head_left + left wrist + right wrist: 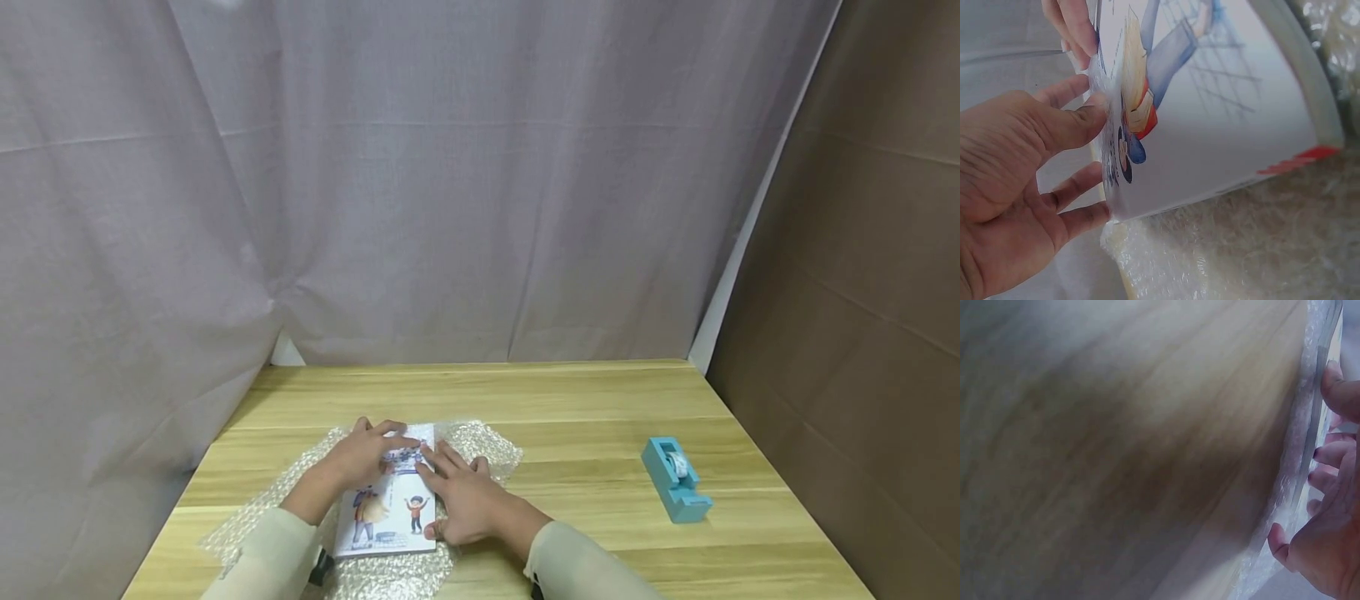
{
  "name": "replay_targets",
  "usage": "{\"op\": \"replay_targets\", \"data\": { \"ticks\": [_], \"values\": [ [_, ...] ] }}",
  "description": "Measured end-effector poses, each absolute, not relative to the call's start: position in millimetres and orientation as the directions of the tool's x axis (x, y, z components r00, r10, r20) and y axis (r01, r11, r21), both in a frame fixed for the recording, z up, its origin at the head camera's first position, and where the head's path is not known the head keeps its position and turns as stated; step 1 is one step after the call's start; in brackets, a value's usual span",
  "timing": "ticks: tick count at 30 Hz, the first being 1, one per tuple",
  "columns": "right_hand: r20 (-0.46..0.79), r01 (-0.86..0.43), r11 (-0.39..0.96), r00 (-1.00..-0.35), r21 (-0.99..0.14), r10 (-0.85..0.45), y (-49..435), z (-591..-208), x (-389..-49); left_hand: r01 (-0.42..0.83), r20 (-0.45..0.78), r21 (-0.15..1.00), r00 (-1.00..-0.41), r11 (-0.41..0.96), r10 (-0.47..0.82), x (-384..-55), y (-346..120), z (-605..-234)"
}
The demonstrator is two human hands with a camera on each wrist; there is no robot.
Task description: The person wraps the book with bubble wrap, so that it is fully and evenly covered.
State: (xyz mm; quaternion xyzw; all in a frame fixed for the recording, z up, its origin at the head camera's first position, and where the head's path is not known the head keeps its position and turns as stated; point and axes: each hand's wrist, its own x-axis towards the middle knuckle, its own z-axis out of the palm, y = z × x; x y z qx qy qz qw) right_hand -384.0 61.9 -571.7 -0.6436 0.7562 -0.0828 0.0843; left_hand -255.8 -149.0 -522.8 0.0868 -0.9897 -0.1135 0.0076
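Book [390, 521], illustrated cover up, is lying on bubble wrap [397, 579] over a wood-grain table [585, 400]. Left hand [356, 458] is touching the cover toward its far left; right hand [468, 500], fingers spread, is resting along its right edge, fingertips near the left hand's. Blue tape dispenser [670, 487] is sitting well apart, at right. Gray curtain [480, 208] is hanging behind; brown cloth [847, 275] is hanging at far right.

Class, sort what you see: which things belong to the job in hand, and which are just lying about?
Belong to the job:
book, touched by left hand and right hand
bubble wrap, beneath the book

Apparently just lying about:
tape dispenser, untouched on the table, though it could prove useful
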Motion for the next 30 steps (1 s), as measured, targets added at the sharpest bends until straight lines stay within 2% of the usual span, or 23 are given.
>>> {"op": "replay_targets", "data": {
  "ticks": [5, 25, 30],
  "values": [
    [-0.023, -0.967, 0.157, -0.156, -0.202, -0.987, 63, -573, -386, -0.158, -0.009, 0.223, -0.987, 0.962, -0.160, -256, -148, -522],
    [-0.073, -0.956, 0.128, -0.112, -0.262, -0.991, 61, -565, -387, -0.147, -0.005, 0.239, -0.989, 0.960, -0.150, -255, -151, -523],
    [-0.084, -0.950, 0.144, -0.126, -0.277, -0.988, 60, -563, -383, -0.160, -0.022, 0.243, -0.987, 0.957, -0.160, -252, -148, -521]
  ]
}}
